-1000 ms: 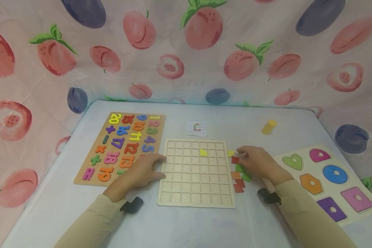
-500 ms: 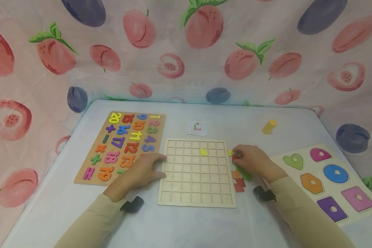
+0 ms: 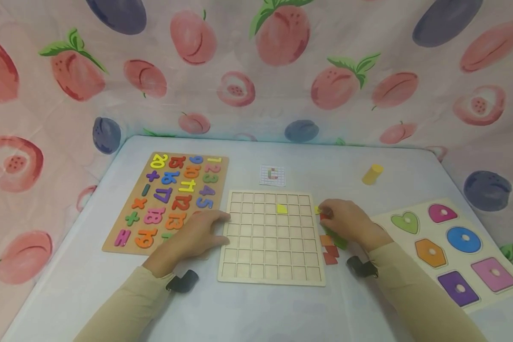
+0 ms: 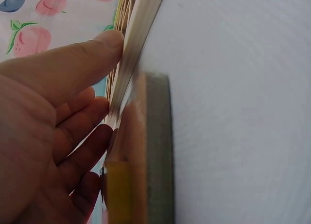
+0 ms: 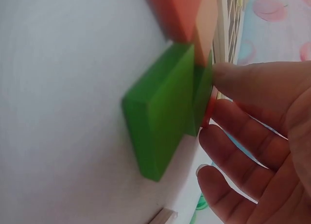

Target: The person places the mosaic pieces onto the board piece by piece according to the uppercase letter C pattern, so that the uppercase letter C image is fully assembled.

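Observation:
A wooden grid board [image 3: 258, 244] lies flat in the middle of the table, with a yellow quarter-round piece [image 3: 281, 209] in one cell. My left hand [image 3: 202, 232] rests its straight fingers and thumb against the board's left edge. Just off the right edge, the fingertips of my right hand [image 3: 346, 218] are at a second yellow piece [image 3: 317, 210] and a red piece [image 3: 324, 216]. Whether they pinch either is hidden. Under that hand lie green pieces [image 5: 165, 107], beside an orange piece [image 3: 326, 241] and red pieces [image 3: 331, 256].
To the left is a number board [image 3: 130, 202], partly under my left hand. A small pattern card [image 3: 272, 175] lies behind the grid. At the right stand a yellow cylinder [image 3: 372, 175] and a shape puzzle board [image 3: 442, 247] with knobbed pieces.
My right hand has moved slightly left, bringing its fingertips to the yellow and red pieces and covering more of them. The left hand stays at the board's edge.

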